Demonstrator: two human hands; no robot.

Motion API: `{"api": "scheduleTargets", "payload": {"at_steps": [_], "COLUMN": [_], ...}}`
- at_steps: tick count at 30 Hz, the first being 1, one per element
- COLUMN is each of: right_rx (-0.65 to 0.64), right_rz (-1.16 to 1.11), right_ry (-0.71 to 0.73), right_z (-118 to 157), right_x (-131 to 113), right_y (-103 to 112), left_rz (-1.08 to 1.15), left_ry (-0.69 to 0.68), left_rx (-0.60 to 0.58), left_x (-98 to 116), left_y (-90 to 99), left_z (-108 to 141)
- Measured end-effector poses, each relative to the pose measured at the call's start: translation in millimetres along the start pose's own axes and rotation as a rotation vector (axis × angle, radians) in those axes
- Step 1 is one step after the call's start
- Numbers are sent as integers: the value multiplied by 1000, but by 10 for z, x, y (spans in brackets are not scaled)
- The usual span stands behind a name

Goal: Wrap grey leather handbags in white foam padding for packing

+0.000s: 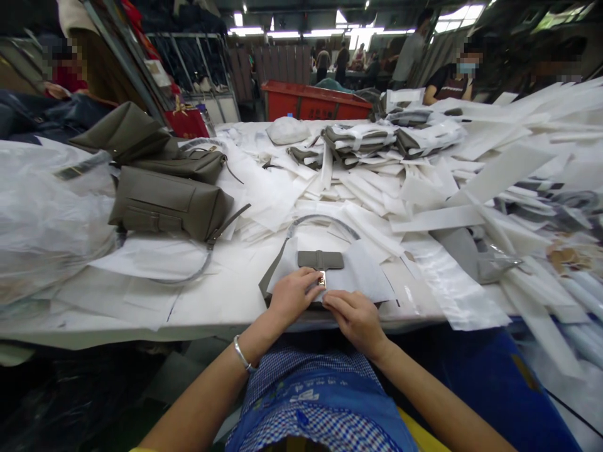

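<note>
A: Hands, two. State?
B: Left hand: thumb and fingers closed on the metal clasp. Right hand: fingers bent at the near edge of the work, just beside the left; whether anything is pinched there, cannot tell.

A: Principal item, and location?
B: Front bag, one, dark grey-green, on the desk directly before the wearer. White sheet across its face; strap tab lying over the sheet, above the clasp. Pale-wrapped handle arched on the far side.

A: Step in hand?
B: By judgement, work at the clasp, with the sheet about it.

A: Next move calls for?
B: Judged: a steady left pinch, a light right hand at the edge, and the sheet kept flat and uncreased.

A: Surroundings, outward?
B: Left: second bag, on its side, more bags behind; clear plastic at the far left. Right and beyond: loose white sheets, overlapping. Further back: partly wrapped bags. Past the desk: red bin, one; seated co-worker, one, to its right.
</note>
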State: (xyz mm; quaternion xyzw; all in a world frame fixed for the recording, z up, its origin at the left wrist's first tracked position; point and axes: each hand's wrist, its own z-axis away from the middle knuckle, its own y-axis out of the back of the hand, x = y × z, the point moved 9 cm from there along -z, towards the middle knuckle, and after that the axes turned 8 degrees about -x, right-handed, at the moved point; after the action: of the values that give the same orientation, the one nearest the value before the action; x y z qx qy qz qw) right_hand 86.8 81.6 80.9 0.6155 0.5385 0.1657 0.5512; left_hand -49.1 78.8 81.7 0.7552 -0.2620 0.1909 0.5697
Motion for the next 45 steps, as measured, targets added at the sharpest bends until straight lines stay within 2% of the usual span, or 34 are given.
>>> {"api": "scheduleTargets", "payload": {"at_steps": [2,4,5,7,9,12,15,17,19,20,22,24,26,27,29,33,35,37,40,43,45], "right_rx": [-125,-318,-409,-504,-462,-328,-291,-297,-268,-248,-236,-263,-239,-197,-87,76,72,5,-136,-245,-269], "right_rz": [-74,-218,-305,-438,-462,-393,-412,-561,-693,-687,-517,-260,-65,-21,-30,-21,64,158,286,344,357], "right_ry": [100,189,190,76,-120,-377,-601,-650,-617,-604,-637,-736,-800,-781,-614,-72,95,139,54,-37,-64], "right_z": [85,258,368,588,797,1106,1381,1482,1525,1554,1657,1794,1840,1787,1505,598,148,-232,-529,-485,-382], "right_x": [-172,-348,-391,-324,-87,306,589,664,708,750,874,982,968,891,601,-185,-403,-398,-78,277,399], "right_y": [-102,-279,-368,-501,-537,-454,-388,-387,-349,-309,-209,-84,107,214,420,751,768,652,322,-38,-196], "left_rz": [-36,-50,-50,-42,-33,-33,-41,-42,-39,-34,-30,-41,-60,-67,-75,-114,-136,-160,-202,-242,-301], "left_ry": [-7,-11,-14,-22,-29,-33,-22,-10,0,4,9,14,16,15,13,0,-11,-25,-55,-110,-146], "left_rx": [-24,-34,-35,-32,-18,9,20,13,0,-6,-12,-10,-10,-11,-11,3,8,12,-1,-56,-111], "left_x": [-8,-15,-14,-7,4,14,9,0,-10,-16,-30,-47,-54,-53,-43,-9,3,10,32,110,170], "left_y": [-29,-33,-30,-15,0,2,-16,-30,-42,-47,-52,-55,-64,-69,-79,-78,-71,-64,-74,-92,-65], "left_z": [-22,-19,-9,23,61,105,127,135,142,144,146,148,151,155,162,167,162,157,153,156,159]}}
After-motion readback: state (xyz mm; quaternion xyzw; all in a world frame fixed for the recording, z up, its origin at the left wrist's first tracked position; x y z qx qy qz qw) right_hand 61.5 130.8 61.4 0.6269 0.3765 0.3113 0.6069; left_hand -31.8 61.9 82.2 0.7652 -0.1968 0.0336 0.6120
